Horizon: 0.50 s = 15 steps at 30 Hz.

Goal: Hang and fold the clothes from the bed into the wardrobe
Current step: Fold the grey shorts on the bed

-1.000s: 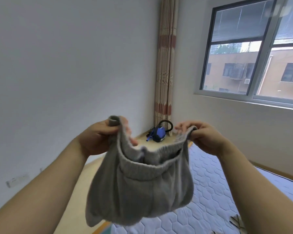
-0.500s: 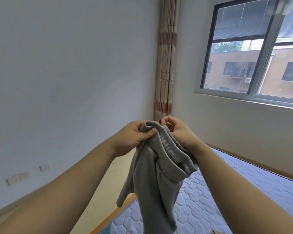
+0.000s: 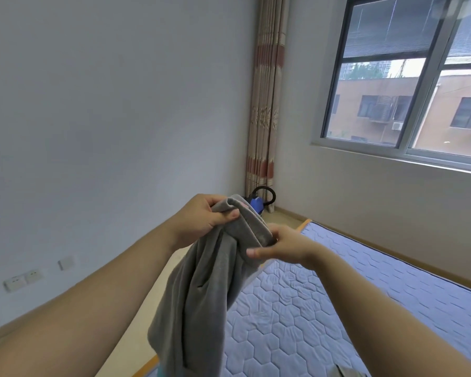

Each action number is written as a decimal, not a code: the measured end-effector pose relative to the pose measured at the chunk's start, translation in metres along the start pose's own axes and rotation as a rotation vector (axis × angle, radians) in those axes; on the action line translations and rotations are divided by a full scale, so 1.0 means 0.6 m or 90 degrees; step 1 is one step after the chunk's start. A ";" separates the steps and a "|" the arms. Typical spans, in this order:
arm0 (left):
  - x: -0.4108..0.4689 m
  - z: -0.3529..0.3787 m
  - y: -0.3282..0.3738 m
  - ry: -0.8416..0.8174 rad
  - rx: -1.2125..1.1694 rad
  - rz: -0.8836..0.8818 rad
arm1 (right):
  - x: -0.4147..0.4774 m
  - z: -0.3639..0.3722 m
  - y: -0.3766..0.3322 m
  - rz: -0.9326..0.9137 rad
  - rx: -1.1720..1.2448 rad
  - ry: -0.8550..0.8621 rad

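A grey garment, folded in half lengthwise, hangs in the air in front of me above the edge of the bed. My left hand grips its top end, thumb over the cloth. My right hand holds the folded waistband edge a little lower and to the right, thumb pressed against the cloth. The lower end of the garment runs out of the bottom of the frame. The wardrobe is not in view.
The bed has a pale blue quilted cover with a hexagon pattern. A blue appliance with a black loop handle sits on the floor in the corner under a striped curtain. A window fills the right wall; wall sockets sit low left.
A second ago the hands held the waistband stretched apart. They then came together, folding the garment in half. Now my right hand has slid down and right along the folded edge.
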State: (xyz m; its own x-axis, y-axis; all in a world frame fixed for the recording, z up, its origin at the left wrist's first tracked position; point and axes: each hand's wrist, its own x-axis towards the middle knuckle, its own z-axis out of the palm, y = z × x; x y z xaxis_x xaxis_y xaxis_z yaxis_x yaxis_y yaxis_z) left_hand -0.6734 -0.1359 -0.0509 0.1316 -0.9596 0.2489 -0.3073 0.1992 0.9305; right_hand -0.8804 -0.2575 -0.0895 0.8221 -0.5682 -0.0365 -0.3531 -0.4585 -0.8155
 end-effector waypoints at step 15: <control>-0.022 -0.096 -0.099 0.007 0.098 -0.134 | 0.031 -0.037 -0.074 0.048 -0.514 -0.027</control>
State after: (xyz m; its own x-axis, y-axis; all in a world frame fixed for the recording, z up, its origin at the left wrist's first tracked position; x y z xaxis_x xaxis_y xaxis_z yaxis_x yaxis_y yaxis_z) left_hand -0.6028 -0.1236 -0.0943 0.2186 -0.9741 0.0572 -0.4117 -0.0389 0.9105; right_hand -0.8592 -0.2627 -0.0410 0.7943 -0.5975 -0.1100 -0.6076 -0.7815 -0.1419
